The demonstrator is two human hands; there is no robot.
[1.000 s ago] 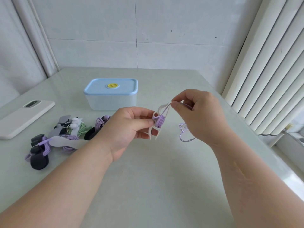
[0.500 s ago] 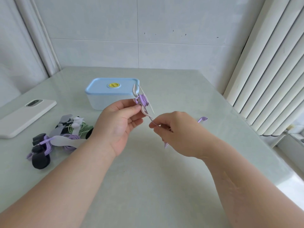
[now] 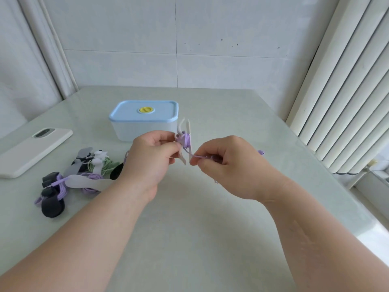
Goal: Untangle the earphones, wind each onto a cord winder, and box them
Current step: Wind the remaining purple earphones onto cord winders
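Observation:
My left hand (image 3: pixel 152 159) pinches a white cord winder (image 3: pixel 185 131) above the table, with purple earphone cord (image 3: pixel 186 141) wrapped round its middle. My right hand (image 3: pixel 227 163) is closed on the loose end of that purple cord just right of the winder; a purple tip (image 3: pixel 261 152) sticks out behind its knuckles. A box (image 3: pixel 143 123) with a blue lid and a yellow knob stands shut behind my hands. On the left lies a pile of wound earphones (image 3: pixel 84 175): purple, green and white cords on black, grey and white winders.
A white phone (image 3: pixel 35 150) lies face down at the table's left edge. White vertical blinds (image 3: pixel 345 98) hang along the right side. The pale green table (image 3: pixel 200 239) meets a tiled wall at the back.
The winder first rose from mid-table up in front of the box. My right hand dropped from above the winder to below and right of it, drawing the cord. More purple turns sit on the winder.

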